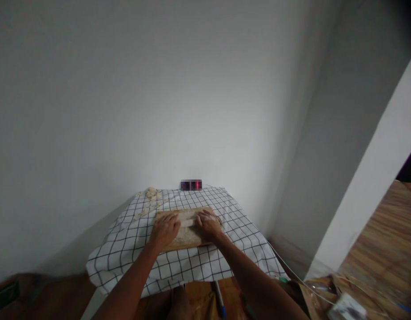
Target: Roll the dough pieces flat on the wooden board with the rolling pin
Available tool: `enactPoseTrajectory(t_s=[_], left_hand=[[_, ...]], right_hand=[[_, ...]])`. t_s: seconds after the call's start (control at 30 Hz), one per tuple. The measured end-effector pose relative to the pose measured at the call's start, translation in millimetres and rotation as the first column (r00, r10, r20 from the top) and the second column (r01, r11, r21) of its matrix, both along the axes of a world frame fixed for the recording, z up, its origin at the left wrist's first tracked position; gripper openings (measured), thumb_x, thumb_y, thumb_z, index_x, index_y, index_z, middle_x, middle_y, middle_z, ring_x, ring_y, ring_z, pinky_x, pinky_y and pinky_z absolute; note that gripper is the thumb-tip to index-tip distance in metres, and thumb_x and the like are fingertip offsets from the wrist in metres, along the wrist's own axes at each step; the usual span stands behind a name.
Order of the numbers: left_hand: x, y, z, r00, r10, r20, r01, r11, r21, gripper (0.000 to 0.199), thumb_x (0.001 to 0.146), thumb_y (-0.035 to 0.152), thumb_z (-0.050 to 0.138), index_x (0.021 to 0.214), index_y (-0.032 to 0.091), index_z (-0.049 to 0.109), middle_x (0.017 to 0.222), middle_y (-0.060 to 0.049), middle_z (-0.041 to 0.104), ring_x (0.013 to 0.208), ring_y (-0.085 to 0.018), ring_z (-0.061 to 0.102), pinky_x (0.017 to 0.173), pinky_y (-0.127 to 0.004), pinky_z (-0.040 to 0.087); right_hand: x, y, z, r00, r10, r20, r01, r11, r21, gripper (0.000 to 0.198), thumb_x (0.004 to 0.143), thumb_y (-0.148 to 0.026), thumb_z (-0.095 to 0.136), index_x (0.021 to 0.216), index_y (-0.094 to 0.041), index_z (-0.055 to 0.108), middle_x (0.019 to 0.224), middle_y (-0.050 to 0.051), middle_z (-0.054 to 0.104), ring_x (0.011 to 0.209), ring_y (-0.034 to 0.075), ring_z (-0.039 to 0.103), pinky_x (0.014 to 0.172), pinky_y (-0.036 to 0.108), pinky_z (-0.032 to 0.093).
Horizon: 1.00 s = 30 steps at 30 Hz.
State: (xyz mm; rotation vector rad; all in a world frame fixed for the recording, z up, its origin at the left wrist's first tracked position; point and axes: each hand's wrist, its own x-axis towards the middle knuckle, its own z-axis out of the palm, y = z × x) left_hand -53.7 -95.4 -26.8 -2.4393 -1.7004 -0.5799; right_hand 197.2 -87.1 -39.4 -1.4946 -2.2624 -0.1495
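2 hands: left hand (165, 230), right hand (208, 224). 1 wooden board (188, 240), 1 rolling pin (188, 218), 1 checked cloth (178, 266), 1 blurred clock (191, 185).

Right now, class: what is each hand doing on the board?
Left hand: palm down, pressing the dough roll on the wooden board.
Right hand: palm down on the same roll; grip cannot be told.
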Motion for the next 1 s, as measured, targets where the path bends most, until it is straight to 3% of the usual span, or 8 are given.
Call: enactPoseTrajectory(t_s=[0.1, 0.23, 0.33, 0.47, 0.63, 0.83, 1.0], left_hand=[[-9.0, -17.8, -1.4, 0.999, -0.047, -0.013, 0.047, 0.999, -0.022, 0.044, 0.113, 0.040, 0.053, 0.148, 0.026, 0.076, 0.165, -0.013, 0.071, 0.152, -0.034, 0.067, 0.132, -0.055, 0.048], [-23.5, -28.8, 3.4, 0.993, -0.120, -0.021, 0.119, 0.990, -0.076, 0.042, 0.113, 0.037, 0.054, 0.149, 0.026, 0.073, 0.165, -0.011, 0.070, 0.151, -0.031, 0.068, 0.131, -0.049, 0.050], [-31.5, -30.4, 0.8, 0.991, -0.136, -0.006, 0.134, 0.985, -0.110, 0.044, 0.113, 0.036, 0.055, 0.152, 0.026, 0.071, 0.162, -0.011, 0.073, 0.148, -0.030, 0.069, 0.131, -0.049, 0.050], [-30.8, -27.4, -8.5, 0.995, -0.099, 0.005, 0.099, 0.995, 0.002, 0.042, 0.114, 0.039, 0.054, 0.149, 0.026, 0.074, 0.165, -0.012, 0.070, 0.154, -0.031, 0.064, 0.133, -0.051, 0.048], [-16.7, -5.8, 2.4, 1.000, -0.020, 0.017, 0.019, 0.999, 0.036, 0.040, 0.116, 0.037, 0.051, 0.144, 0.026, 0.078, 0.153, -0.013, 0.078, 0.148, -0.031, 0.067, 0.133, -0.050, 0.046], [-7.6, 33.5, 18.5, 0.996, 0.069, -0.063, -0.070, 0.997, -0.022, 0.045, 0.120, 0.037, 0.040, 0.135, 0.019, 0.078, 0.135, -0.019, 0.082, 0.128, -0.033, 0.074, 0.118, -0.047, 0.051], [-5.0, 75.0, 19.0, 0.982, 0.139, -0.126, -0.142, 0.990, -0.016, 0.043, 0.116, 0.029, 0.042, 0.119, 0.016, 0.083, 0.119, -0.020, 0.083, 0.118, -0.032, 0.076, 0.105, -0.042, 0.056]], right_hand=[[-1.6, -17.3, 8.0, 1.000, 0.015, -0.007, -0.015, 1.000, -0.012, 0.026, 0.118, -0.041, 0.062, 0.125, -0.025, 0.082, 0.141, 0.011, 0.081, 0.141, 0.028, 0.069, 0.123, 0.043, 0.052], [-5.1, -29.8, 19.2, 0.998, 0.036, -0.048, -0.039, 0.997, -0.060, 0.029, 0.121, -0.039, 0.056, 0.123, -0.025, 0.082, 0.137, 0.010, 0.081, 0.130, 0.023, 0.074, 0.114, 0.034, 0.055], [-9.3, -31.1, 17.9, 0.996, 0.043, -0.072, -0.050, 0.995, -0.088, 0.031, 0.121, -0.037, 0.054, 0.130, -0.026, 0.082, 0.146, 0.009, 0.078, 0.134, 0.023, 0.073, 0.117, 0.035, 0.054], [-18.6, -25.5, 8.0, 0.998, 0.010, -0.057, -0.016, 0.995, -0.097, 0.036, 0.122, -0.036, 0.049, 0.131, -0.025, 0.082, 0.145, 0.011, 0.079, 0.143, 0.026, 0.067, 0.123, 0.040, 0.051], [-27.8, -5.7, 12.8, 0.991, -0.119, -0.067, 0.109, 0.985, -0.136, 0.046, 0.123, -0.034, 0.040, 0.155, -0.017, 0.069, 0.161, 0.017, 0.071, 0.151, 0.028, 0.062, 0.128, 0.043, 0.046], [-26.7, 31.1, 26.2, 0.982, -0.091, 0.164, 0.116, 0.982, -0.151, 0.040, 0.118, -0.024, 0.044, 0.145, -0.020, 0.073, 0.145, 0.021, 0.076, 0.136, 0.034, 0.070, 0.115, 0.049, 0.054], [-32.8, 71.5, 34.1, 0.971, -0.216, 0.099, 0.236, 0.927, -0.291, 0.051, 0.122, -0.037, 0.032, 0.145, -0.023, 0.075, 0.146, 0.017, 0.077, 0.135, 0.033, 0.074, 0.111, 0.048, 0.057]])
